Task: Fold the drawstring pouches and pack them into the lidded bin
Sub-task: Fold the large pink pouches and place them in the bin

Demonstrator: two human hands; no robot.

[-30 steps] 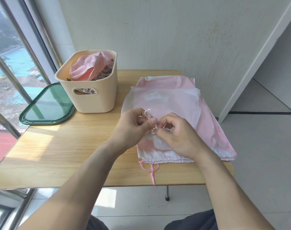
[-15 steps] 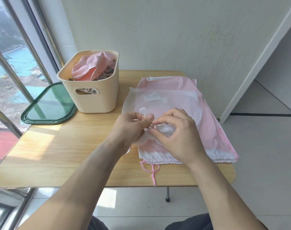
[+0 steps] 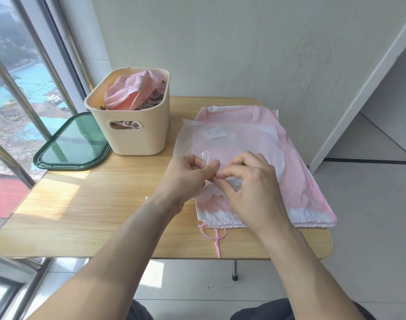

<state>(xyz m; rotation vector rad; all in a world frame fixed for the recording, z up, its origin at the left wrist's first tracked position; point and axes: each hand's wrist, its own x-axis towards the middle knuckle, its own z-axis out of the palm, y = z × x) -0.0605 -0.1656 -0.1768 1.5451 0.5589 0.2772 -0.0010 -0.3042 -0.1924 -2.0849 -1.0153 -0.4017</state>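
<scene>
White cord loop higher above left hand

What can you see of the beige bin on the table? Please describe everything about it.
The beige bin looks like smooth plastic, with rounded corners and an oval handle cut-out in its near wall. It stands upright and open on the wooden table, at the far left. Crumpled pink pouches and cords fill it up to the rim. Its green lid lies flat to its left, against its base. Neither hand touches it.
</scene>
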